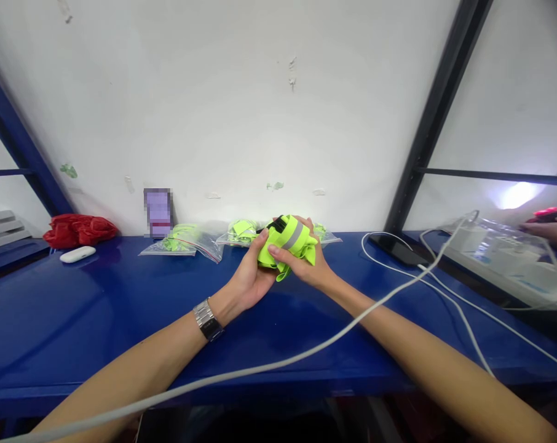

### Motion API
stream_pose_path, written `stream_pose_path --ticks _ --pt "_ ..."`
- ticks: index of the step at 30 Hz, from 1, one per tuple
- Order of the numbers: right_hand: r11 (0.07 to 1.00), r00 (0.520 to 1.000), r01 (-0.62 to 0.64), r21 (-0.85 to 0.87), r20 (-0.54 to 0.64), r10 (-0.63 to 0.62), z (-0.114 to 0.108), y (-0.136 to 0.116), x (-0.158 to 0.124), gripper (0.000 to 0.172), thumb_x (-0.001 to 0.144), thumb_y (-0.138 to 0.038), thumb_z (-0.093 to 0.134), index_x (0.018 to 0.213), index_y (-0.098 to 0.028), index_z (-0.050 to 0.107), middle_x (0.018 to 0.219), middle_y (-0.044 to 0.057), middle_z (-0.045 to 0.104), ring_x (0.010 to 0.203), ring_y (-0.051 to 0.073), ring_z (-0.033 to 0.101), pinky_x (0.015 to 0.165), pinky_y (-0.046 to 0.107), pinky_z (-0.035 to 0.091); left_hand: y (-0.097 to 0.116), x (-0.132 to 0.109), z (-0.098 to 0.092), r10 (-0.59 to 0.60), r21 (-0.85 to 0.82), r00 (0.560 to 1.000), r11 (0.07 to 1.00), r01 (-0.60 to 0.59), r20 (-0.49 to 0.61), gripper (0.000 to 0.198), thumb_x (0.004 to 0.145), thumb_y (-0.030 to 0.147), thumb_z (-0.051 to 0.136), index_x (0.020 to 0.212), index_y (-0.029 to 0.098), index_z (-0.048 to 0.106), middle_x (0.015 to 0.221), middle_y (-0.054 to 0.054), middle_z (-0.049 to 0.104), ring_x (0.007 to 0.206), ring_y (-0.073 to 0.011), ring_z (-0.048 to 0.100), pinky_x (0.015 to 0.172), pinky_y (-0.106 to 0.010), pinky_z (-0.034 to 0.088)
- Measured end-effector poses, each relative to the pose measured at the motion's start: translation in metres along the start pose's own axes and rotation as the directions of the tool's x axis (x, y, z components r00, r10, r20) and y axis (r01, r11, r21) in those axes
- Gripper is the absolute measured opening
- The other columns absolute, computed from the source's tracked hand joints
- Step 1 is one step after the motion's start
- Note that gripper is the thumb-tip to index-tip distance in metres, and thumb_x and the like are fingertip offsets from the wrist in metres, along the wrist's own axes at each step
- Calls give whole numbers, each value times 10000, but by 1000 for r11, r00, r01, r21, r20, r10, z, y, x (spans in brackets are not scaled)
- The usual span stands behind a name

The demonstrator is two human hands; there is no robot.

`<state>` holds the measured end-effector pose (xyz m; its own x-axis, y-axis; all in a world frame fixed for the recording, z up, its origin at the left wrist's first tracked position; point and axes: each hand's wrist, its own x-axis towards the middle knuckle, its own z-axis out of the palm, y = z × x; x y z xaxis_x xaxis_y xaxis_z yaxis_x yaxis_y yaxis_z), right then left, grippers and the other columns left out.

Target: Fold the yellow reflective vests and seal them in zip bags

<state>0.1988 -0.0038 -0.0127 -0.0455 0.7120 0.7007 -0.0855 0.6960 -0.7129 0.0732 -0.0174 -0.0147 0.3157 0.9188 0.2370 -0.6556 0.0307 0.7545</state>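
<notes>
A bunched-up fluorescent yellow reflective vest (290,240) with a grey reflective strip and some black trim is held above the blue table (135,314). My left hand (253,271) is closed on its left side and underside, thumb along the edge. From the right, my right hand (310,264) grips the same bundle, its thumb pressed across the front and fingers behind. Beyond my hands lie clear zip bags with yellow fabric: one bag (181,240) to the left, another bag (241,232) just behind my left hand, and a third bag (327,234) partly hidden by my right hand.
A white cable (269,367) crosses in front of my forearms. At the left are a red bundle (80,230), a white case (78,254) and a propped phone (158,212). To the right lie a black phone (396,249) and a clear plastic bag (500,258); another person's hand (553,229) shows beyond.
</notes>
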Motion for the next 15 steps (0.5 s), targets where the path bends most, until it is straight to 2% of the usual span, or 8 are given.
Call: stream_pose_path --ticks 3,5,11,15 --pt "962 979 -188 197 119 167 1 0 -1 362 662 -361 799 981 -226 694 1008 43 711 1061 254 632 968 442 497 1 -2 0 -20 -15 1000 1000 20 24 413 884 424 598 1215 177 620 1199 -88 673 1141 -235 605 986 -344 480" --pt "921 955 -274 278 193 226 1 0 -1 312 694 -378 772 952 -218 703 960 37 727 1018 249 658 918 407 532 1 -3 -2 -40 -9 999 999 40 20 398 891 403 591 1224 185 611 1210 -83 668 1138 -229 606 978 -346 485" --pt "852 900 -419 315 267 344 -5 5 -1 308 707 -377 766 977 -236 723 1079 16 724 1044 217 661 950 343 524 3 -5 -10 -88 61 996 994 88 -2 312 848 346 658 1114 184 656 1113 -68 704 1010 -207 659 885 -316 529" --pt "814 860 -485 320 342 379 -11 11 1 309 689 -402 772 928 -210 731 1003 40 746 961 222 692 892 345 549 5 -6 -14 -135 106 990 985 138 -32 285 809 327 698 1018 135 679 978 -87 729 843 -180 686 764 -267 543"
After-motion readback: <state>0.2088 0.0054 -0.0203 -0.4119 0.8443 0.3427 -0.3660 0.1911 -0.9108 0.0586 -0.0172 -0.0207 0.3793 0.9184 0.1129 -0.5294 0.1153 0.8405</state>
